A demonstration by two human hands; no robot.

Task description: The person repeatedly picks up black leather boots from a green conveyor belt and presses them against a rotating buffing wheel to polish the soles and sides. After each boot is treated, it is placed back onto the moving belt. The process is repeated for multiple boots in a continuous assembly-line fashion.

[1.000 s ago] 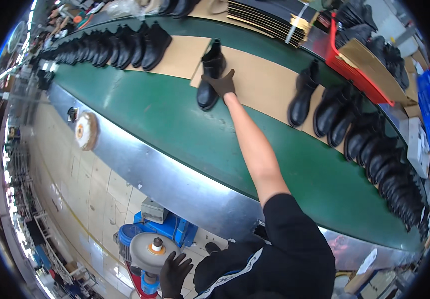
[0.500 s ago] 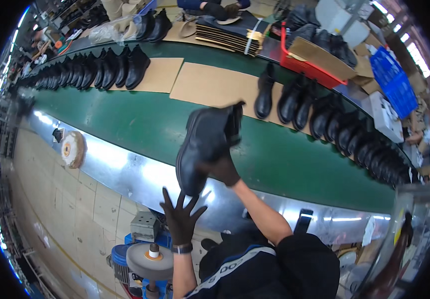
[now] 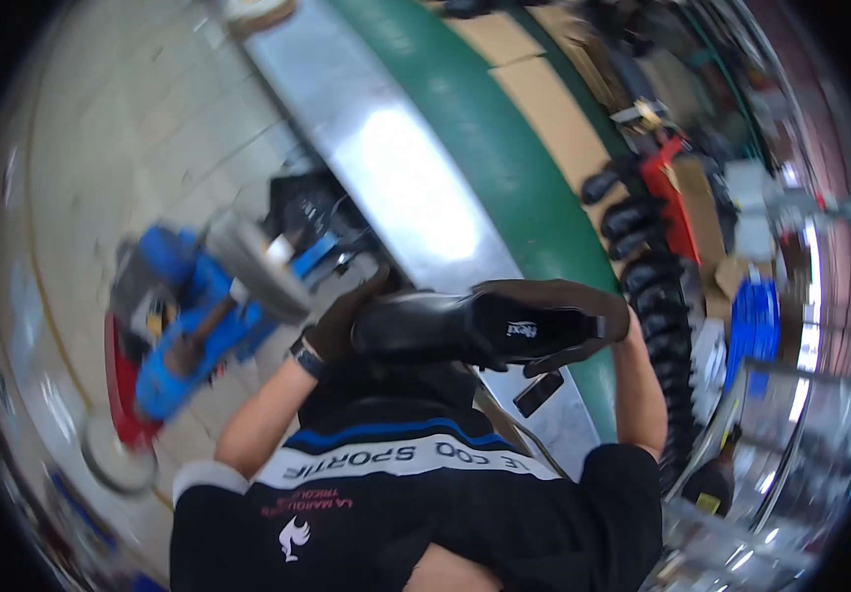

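While L hand [image 3: 339,321] holds blk boot [image 3: 416,329] at toe, R hand [image 3: 588,308] clasps shaft [image 3: 514,331].

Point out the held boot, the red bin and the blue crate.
Held boot [image 3: 437,328], head view: upper, ahead of the opening.
Red bin [image 3: 670,203], head view: side wall.
Blue crate [image 3: 754,318], head view: visible plastic side.

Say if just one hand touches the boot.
No, the boot has the left hand at its toe and right hand at its shaft.
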